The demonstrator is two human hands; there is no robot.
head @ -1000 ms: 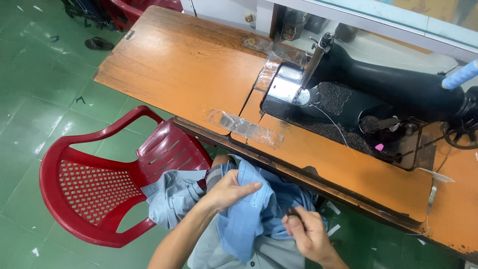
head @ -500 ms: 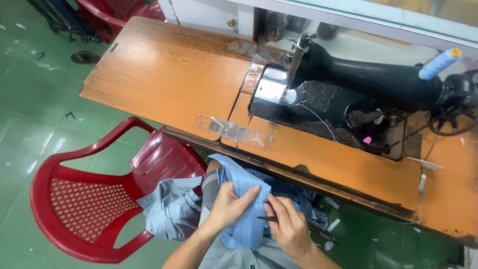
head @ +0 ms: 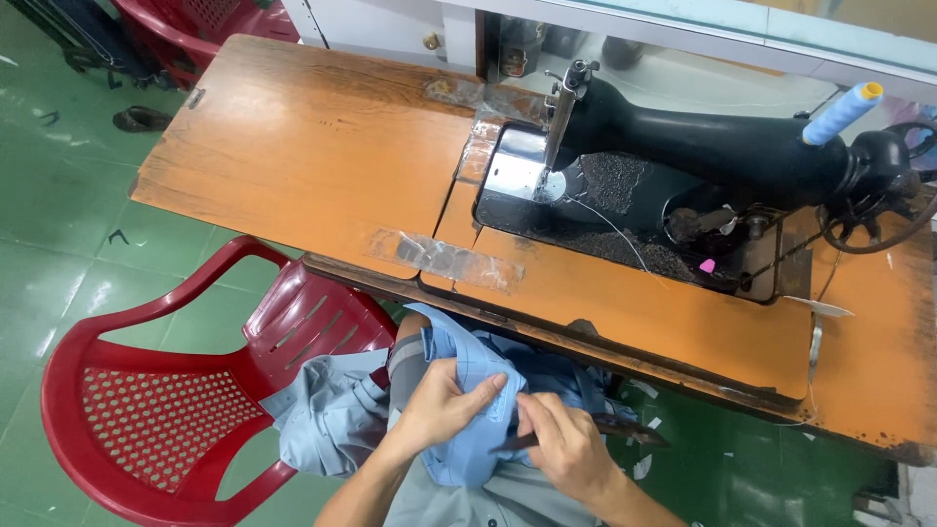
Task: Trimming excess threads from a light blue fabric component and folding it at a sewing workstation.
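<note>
Left fingers [head: 488, 384] pinched blue cloth [head: 468, 444] on the lap; right hand [head: 561, 444] gripped dark scissors [head: 625, 426] at its fold. Nothing lay under the sewing machine [head: 703, 156] on the table [head: 322, 156]; stitching looked undone.

The dark tool [head: 586, 429] in the right hand [head: 561, 449] was half hidden by fingers; the tabletop [head: 322, 146] ran past the right edge.
</note>
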